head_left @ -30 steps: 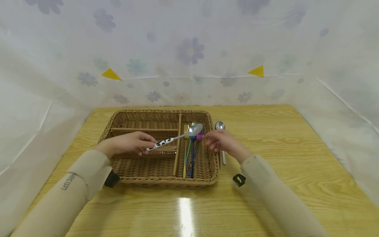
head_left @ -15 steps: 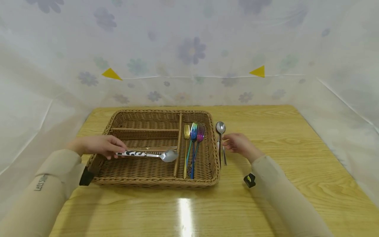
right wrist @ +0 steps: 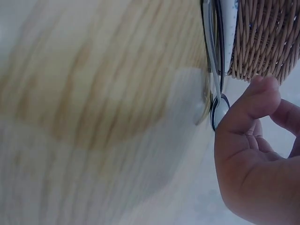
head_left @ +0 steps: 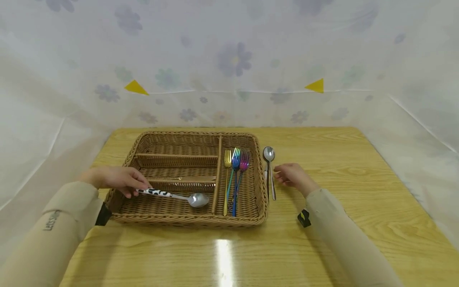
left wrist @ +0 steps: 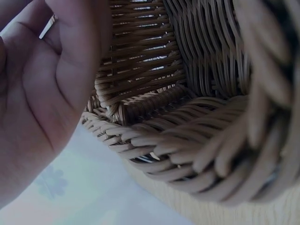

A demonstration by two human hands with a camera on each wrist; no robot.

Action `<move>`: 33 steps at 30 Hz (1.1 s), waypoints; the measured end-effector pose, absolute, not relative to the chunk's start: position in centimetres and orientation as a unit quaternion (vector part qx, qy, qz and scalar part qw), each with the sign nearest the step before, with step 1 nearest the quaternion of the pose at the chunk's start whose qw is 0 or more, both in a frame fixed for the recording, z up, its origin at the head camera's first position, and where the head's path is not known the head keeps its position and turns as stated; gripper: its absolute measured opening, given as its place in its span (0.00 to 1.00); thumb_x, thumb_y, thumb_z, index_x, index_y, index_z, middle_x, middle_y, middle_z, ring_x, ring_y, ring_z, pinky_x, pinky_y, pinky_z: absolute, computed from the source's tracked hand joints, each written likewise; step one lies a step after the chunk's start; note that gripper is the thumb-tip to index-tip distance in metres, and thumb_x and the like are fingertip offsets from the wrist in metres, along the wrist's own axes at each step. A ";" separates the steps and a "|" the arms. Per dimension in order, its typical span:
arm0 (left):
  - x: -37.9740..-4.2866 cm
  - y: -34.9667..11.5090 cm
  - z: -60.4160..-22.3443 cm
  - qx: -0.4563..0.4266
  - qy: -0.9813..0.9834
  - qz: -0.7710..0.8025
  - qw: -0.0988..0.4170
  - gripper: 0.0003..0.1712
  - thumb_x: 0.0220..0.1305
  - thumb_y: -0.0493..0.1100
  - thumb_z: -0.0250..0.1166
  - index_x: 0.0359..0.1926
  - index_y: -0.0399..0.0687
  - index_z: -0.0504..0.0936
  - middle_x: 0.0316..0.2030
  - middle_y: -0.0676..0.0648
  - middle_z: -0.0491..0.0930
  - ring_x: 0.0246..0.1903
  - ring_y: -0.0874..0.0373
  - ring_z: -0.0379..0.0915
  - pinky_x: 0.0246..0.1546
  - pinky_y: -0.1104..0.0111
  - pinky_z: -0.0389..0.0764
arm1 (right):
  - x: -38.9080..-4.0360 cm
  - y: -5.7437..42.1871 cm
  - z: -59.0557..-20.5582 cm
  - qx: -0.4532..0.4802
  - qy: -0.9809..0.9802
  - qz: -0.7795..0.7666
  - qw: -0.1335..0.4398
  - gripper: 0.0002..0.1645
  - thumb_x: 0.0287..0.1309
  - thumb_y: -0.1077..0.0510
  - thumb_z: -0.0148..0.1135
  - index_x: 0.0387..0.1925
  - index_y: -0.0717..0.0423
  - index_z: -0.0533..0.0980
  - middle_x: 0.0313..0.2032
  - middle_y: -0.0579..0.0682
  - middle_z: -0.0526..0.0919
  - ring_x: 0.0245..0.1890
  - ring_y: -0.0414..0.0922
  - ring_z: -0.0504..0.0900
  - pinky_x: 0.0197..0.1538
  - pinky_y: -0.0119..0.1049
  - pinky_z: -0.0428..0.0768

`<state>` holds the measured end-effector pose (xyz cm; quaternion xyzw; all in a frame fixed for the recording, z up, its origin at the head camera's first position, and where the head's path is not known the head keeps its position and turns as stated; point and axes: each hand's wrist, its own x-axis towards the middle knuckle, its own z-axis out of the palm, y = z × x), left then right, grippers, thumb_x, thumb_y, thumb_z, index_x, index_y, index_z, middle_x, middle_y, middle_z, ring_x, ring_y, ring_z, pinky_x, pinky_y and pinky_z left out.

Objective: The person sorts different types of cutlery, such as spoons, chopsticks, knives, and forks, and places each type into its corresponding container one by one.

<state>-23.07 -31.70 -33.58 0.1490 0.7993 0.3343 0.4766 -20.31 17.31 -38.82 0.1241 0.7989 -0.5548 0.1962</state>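
Observation:
In the head view my left hand (head_left: 123, 180) pinches the end of a spoon's black-and-white handle. This spoon (head_left: 198, 200) extends rightward, its silver bowl over the front left compartment of the wicker cutlery basket (head_left: 186, 219). In the left wrist view, the left hand (left wrist: 42, 89) is beside the basket's woven wall (left wrist: 206, 42), and the spoon is out of sight. My right hand (head_left: 292, 175) holds nothing, its fingers loosely bent beside a silver spoon (head_left: 269, 154) on the table. That spoon overlaps a darker one, and a white patterned handle (right wrist: 228, 35) lies alongside in the right wrist view.
Gold (head_left: 227, 158), blue (head_left: 235, 160) and purple (head_left: 244, 161) forks lie in the basket's right compartment. Wicker dividers (head_left: 179, 156) separate the left compartments. The wooden table (head_left: 340, 159) runs back to a flowered curtain (head_left: 233, 59).
My left hand has moved left with the spoon, whose bowl swung from above the forks to the front left compartment. My right hand has drawn back rightward from the basket's edge.

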 end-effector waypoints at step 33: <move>-20.9 -28.8 -33.9 0.151 0.860 0.202 0.443 0.27 0.71 0.46 0.48 0.61 0.27 0.66 0.56 0.30 0.71 0.46 0.48 0.78 0.32 0.64 0.82 | -23.3 16.3 -40.1 0.087 0.925 -0.356 0.104 0.14 0.50 0.61 0.55 0.13 0.61 0.72 0.12 0.48 0.75 0.14 0.41 0.73 0.20 0.32 0.73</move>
